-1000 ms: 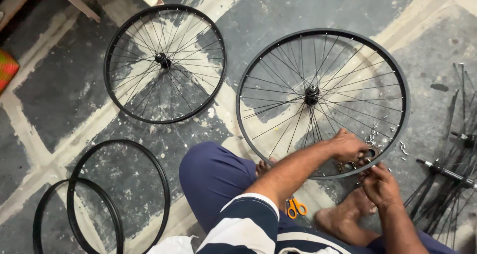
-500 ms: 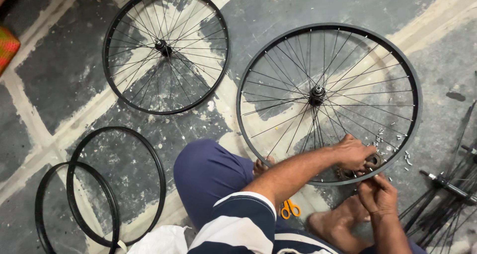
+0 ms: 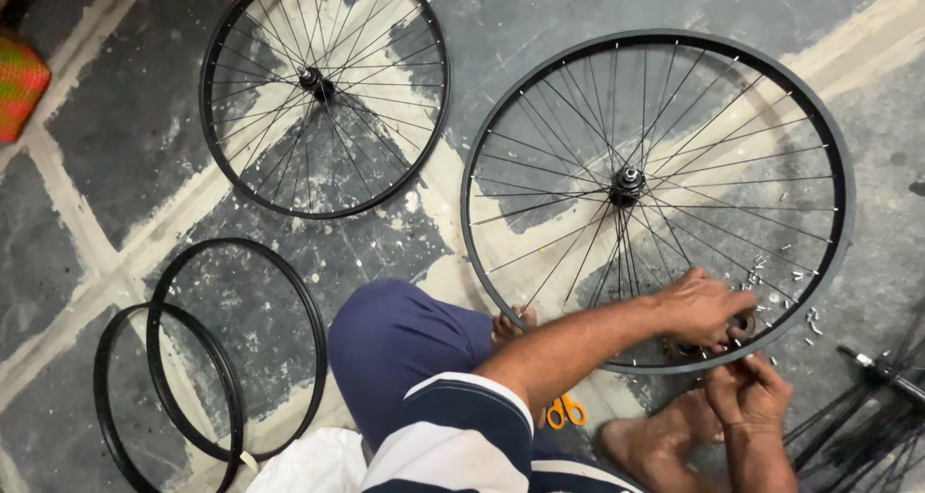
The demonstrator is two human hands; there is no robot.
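Observation:
A large spoked bicycle wheel (image 3: 540, 107) lies flat on the floor in front of me. My left hand (image 3: 703, 310) reaches across my knee and grips the wheel's near rim, its fingers curled over a small round part there. Just below the rim, my right hand (image 3: 747, 392) has its fingers pinched together at the rim's edge on something small that I cannot make out. Small silvery bits (image 3: 785, 281) are scattered between the spokes beside my hands.
A smaller spoked wheel (image 3: 323, 88) lies at the upper left. Two bare black rims (image 3: 231, 358) overlap at the lower left. Yellow-handled scissors (image 3: 564, 411) lie by my leg, and loose spokes and an axle (image 3: 872, 397) lie at the right. A red-green object (image 3: 19, 88) sits at the left edge.
My view has dropped slightly, so both wheels sit higher in the frame. Both hands stay at the near rim of the large wheel, and the right hand has closed in under the left.

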